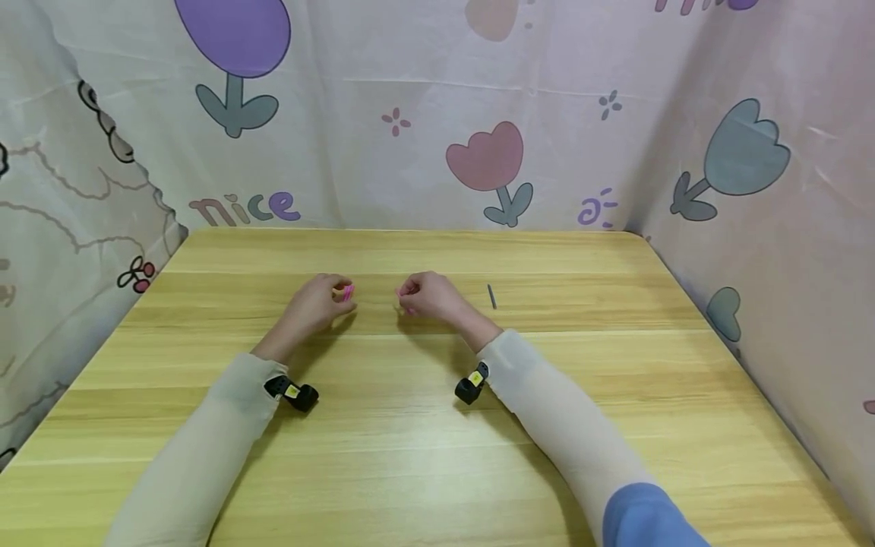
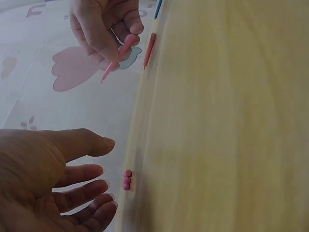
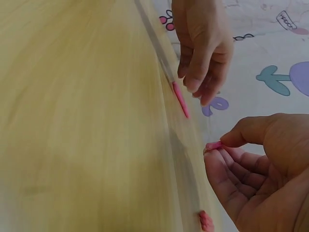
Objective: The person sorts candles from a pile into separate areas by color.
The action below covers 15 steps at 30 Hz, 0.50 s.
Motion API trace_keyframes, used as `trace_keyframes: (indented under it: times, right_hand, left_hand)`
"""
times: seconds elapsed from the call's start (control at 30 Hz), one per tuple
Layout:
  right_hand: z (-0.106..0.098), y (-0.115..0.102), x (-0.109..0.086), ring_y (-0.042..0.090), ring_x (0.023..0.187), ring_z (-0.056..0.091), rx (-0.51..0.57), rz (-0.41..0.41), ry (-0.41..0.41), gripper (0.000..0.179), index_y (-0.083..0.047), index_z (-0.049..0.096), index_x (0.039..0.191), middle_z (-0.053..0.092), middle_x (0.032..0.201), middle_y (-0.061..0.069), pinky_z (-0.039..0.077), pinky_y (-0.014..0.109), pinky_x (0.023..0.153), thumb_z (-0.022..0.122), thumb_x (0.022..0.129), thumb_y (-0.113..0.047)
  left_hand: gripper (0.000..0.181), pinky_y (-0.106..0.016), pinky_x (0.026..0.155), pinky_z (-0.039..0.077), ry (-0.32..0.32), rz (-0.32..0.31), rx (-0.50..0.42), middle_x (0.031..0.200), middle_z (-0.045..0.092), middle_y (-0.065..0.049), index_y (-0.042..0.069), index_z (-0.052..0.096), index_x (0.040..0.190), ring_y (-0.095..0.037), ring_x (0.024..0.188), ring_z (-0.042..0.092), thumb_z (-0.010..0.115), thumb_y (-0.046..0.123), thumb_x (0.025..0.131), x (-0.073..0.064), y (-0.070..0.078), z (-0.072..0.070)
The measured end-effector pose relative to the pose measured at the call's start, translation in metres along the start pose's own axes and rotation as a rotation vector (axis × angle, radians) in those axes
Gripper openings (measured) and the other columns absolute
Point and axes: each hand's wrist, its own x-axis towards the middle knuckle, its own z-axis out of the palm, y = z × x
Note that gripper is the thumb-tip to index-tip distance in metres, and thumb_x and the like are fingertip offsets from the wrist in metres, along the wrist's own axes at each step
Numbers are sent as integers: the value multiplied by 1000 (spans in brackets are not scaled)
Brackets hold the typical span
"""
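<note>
My right hand (image 1: 432,296) pinches a thin pink stick with a tapered tip (image 2: 118,58) between thumb and fingers, raised over the table. A reddish-pink stick (image 2: 149,50) lies on the table close to that hand. Farther left, my left hand (image 1: 316,304) hovers with thumb and fingers apart and relaxed. Right by its fingertips, a small bundle of pink sticks (image 2: 127,180) lies on the wood, rounded ends showing in the left wrist view. In the right wrist view this bundle appears as one long pink shape (image 3: 180,100) beneath the left fingers.
A dark blue stick (image 1: 491,296) lies on the table to the right of my right hand. The light wooden table (image 1: 383,456) reaches back to a patterned cloth (image 1: 383,167), which also hangs along both sides. Small black cameras (image 1: 298,395) sit on both wrists.
</note>
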Motion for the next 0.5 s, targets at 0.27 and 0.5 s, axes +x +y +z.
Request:
trace_keyframes:
  times: [0.27, 0.5]
  right_hand:
    - [13, -12, 16, 10, 63, 59, 55, 41, 0, 11, -5, 69, 96, 68, 74, 3, 50, 24, 64, 62, 94, -13]
    - [26, -21, 27, 9, 63, 61, 64, 91, -9, 10, -8, 69, 95, 68, 73, 1, 52, 30, 75, 63, 94, -15]
  left_hand:
    - [49, -50, 97, 43, -3, -64, -45, 122, 61, -26, -7, 51, 134, -38, 112, 58, 60, 26, 98, 5, -9, -2]
    - [45, -45, 90, 44, -1, -105, -39, 108, 69, -16, -5, 56, 129, -28, 91, 59, 57, 28, 99, 7, -10, -3]
